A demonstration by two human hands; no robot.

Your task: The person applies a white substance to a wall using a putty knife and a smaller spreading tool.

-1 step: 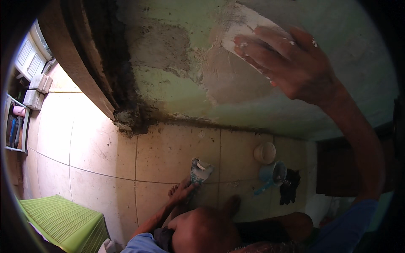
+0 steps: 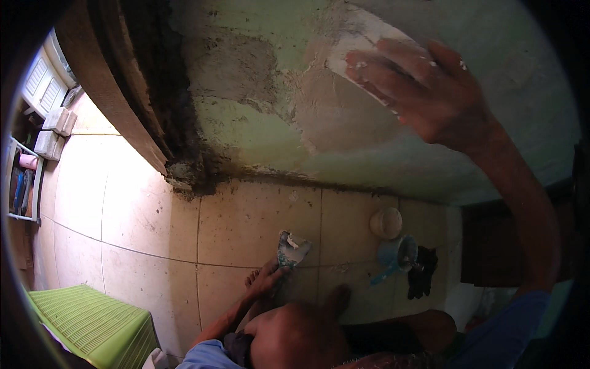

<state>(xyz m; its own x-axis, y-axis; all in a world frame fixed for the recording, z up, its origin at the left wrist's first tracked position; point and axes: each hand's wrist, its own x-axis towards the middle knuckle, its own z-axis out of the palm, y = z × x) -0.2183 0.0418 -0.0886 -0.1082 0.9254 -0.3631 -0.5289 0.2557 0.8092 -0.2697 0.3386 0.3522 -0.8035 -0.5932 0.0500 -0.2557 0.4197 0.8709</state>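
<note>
My right hand [image 2: 430, 92] is raised to the green wall [image 2: 239, 120], its fingers laid over a flat, putty-smeared spreader [image 2: 365, 31]. The spreader lies against a grey-brown filled patch [image 2: 344, 117], and white flecks dot the fingers. Low down by my knee, my left hand [image 2: 268, 278] grips a putty knife [image 2: 292, 253] whose wide blade carries a lump of pale putty. Its handle is mostly hidden in the fingers. To the left of the filled patch, an area of rough grey plaster [image 2: 239, 67] shows on the wall.
On the tiled floor [image 2: 246, 215] stand a pale tub [image 2: 386, 222] and a blue dipper [image 2: 393, 253], beside a dark glove [image 2: 422, 277]. A green plastic stool [image 2: 92, 326] is at lower left. A wooden door frame [image 2: 110, 80] edges the wall, with blocks [image 2: 52, 132] beyond.
My right hand and the spreader have slid slightly to the right along the wall. The left hand and its putty knife stay where they were.
</note>
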